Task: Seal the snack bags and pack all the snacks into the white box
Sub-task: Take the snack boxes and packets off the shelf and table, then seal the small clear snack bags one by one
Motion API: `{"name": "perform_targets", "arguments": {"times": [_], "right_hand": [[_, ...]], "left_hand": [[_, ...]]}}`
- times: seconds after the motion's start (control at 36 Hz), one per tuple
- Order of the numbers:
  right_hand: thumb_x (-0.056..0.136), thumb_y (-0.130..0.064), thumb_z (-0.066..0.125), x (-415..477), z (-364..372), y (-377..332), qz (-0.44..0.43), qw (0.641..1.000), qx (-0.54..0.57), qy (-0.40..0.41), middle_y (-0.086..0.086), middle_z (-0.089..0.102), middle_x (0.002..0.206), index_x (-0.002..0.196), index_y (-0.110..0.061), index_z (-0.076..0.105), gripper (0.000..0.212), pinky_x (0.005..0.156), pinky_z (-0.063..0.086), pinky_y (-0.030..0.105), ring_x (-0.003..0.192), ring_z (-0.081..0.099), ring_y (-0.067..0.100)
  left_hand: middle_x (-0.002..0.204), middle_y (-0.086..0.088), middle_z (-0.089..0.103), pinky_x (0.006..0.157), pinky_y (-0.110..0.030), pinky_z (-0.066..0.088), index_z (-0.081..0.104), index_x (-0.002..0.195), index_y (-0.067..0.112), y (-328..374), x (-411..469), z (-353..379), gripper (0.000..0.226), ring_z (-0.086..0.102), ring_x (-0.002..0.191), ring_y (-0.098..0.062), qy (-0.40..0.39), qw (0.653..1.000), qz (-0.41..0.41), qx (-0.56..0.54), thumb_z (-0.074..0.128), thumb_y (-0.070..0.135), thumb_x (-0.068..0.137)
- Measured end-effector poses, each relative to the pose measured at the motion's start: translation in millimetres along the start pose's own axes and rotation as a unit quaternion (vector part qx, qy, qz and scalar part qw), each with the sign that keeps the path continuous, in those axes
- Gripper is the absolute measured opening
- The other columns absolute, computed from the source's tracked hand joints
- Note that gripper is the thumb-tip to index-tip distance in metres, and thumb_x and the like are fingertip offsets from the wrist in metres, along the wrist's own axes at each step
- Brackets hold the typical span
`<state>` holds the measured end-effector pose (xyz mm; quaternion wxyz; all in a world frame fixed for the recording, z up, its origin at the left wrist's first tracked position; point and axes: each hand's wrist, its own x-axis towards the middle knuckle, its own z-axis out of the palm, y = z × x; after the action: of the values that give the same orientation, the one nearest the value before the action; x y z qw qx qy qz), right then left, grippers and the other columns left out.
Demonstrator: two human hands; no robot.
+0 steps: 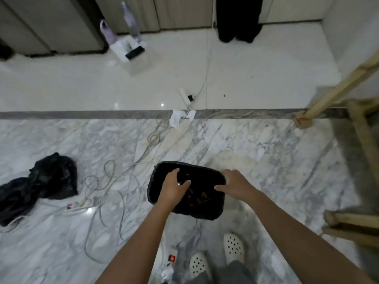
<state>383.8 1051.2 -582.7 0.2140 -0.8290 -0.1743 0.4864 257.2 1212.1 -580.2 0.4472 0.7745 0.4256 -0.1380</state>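
A bin lined with a black bag (207, 171) stands on the marble floor right in front of me. Dark red and brown wrappers (198, 198) lie inside it. My left hand (174, 188) reaches into the opening on the left, fingers curled round a fold of the black liner. My right hand (233, 182) lies on the right edge, fingers curled over the lined rim and thumb stretched inward. A white box (128, 48) with a dark item in it stands far back by the wall, well out of reach.
A crumpled black bag (47, 179) lies on the floor at left. Loose cables (114, 181) and power strips (171, 257) spread around the bin. Wooden furniture legs (336, 91) stand at right. Bottles (130, 21) stand behind the white box. My feet in white clogs (233, 249) are below the bin.
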Motion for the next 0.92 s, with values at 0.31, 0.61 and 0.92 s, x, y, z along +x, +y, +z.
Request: {"name": "perform_targets", "arguments": {"times": [0.31, 0.61, 0.92], "right_hand": [[0.084, -0.037, 0.064, -246.2, -153.8, 30.2, 0.031, 0.972, 0.054, 0.228, 0.011, 0.03, 0.147, 0.142, -0.019, 0.031, 0.069, 0.105, 0.038, 0.036, 0.132, 0.036, 0.028], [0.084, -0.038, 0.061, -498.2, -203.7, 198.4, 0.123, 0.895, 0.093, 0.418, 0.012, 0.04, 0.138, 0.139, -0.015, 0.036, 0.064, 0.099, 0.04, 0.033, 0.123, 0.044, 0.028], [0.081, -0.03, 0.068, -708.6, -159.8, 389.2, 0.274, 0.791, 0.191, 0.513, 0.014, 0.042, 0.139, 0.137, -0.012, 0.04, 0.065, 0.101, 0.038, 0.03, 0.127, 0.044, 0.027]], "left_hand": [[0.138, -0.011, 0.047, 0.106, -0.03, 0.034, 0.042, 0.136, 0.007, 203.8, -127.4, -19.8, 0.055, 0.045, 0.127, -0.022, -0.022, 0.968, 0.23, 0.095, 0.06, 0.028, 0.089], [0.116, -0.008, 0.057, 0.076, -0.02, 0.043, 0.053, 0.123, 0.007, 395.3, -308.1, 148.5, 0.039, 0.056, 0.103, -0.021, -0.136, 0.837, 0.48, 0.224, 0.056, 0.022, 0.087], [0.131, -0.009, 0.051, 0.099, -0.028, 0.035, 0.048, 0.13, 0.008, 466.3, -500.4, 360.0, 0.046, 0.046, 0.122, -0.022, -0.247, 0.731, 0.6, 0.212, 0.061, 0.022, 0.088]]}}
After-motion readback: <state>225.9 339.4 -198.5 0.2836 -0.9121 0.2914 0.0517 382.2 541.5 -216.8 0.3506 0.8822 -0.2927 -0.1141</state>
